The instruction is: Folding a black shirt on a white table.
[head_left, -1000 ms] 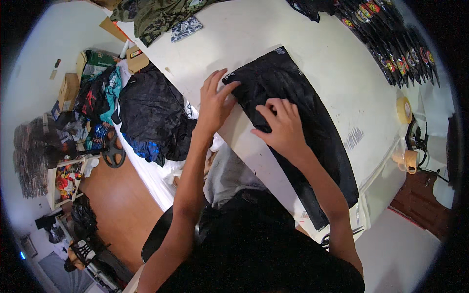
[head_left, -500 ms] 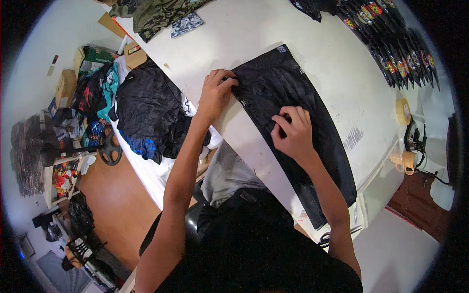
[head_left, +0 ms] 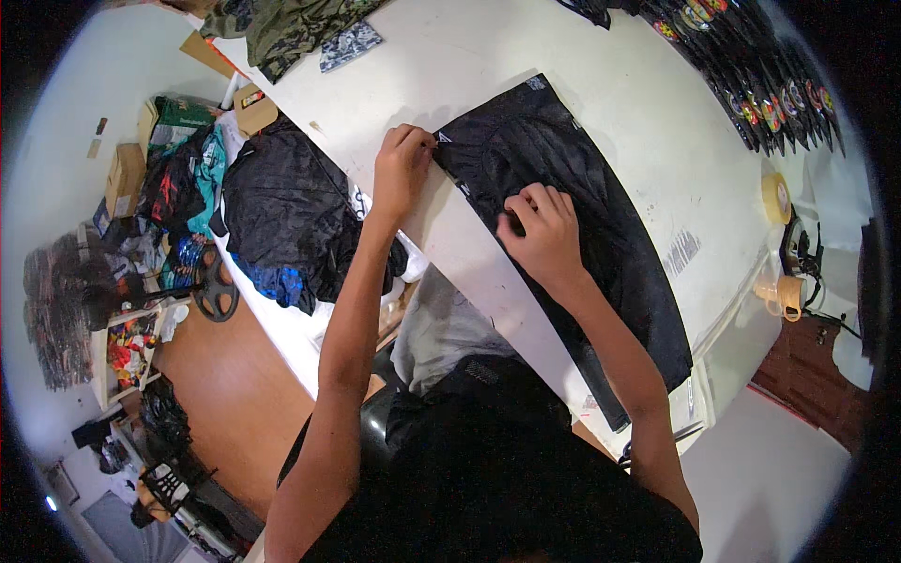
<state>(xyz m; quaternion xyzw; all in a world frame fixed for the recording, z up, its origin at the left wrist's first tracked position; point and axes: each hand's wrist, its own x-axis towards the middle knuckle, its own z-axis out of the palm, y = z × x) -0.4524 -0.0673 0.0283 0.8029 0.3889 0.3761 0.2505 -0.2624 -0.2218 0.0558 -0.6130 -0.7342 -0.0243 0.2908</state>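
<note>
A pair of black trousers (head_left: 619, 272), folded lengthwise, lies slantwise across the white table (head_left: 713, 253). Its wide waist end points away from me, and small pale marks show near the corners. My left hand (head_left: 404, 169) is closed in a pinch at the left corner of the waist end. Farther down, over the upper part of the cloth, my right hand (head_left: 544, 230) has loosely curled fingers, with a gap between thumb and forefinger. No fold of cloth shows in that gap, and its fingertips are partly hidden.
At left, a heap of dark garments (head_left: 282, 197) lies on a white surface. Camouflage cloth (head_left: 291, 33) sits at the far edge. Several black packages with colourful round labels (head_left: 751, 94) line the far right, near a tape roll (head_left: 775, 199) and an orange cup (head_left: 786, 296).
My left hand has shifted slightly left and now shows a pale mark at the waist corner. My right hand has moved a little left and up over the trousers. The view has shifted slightly.
</note>
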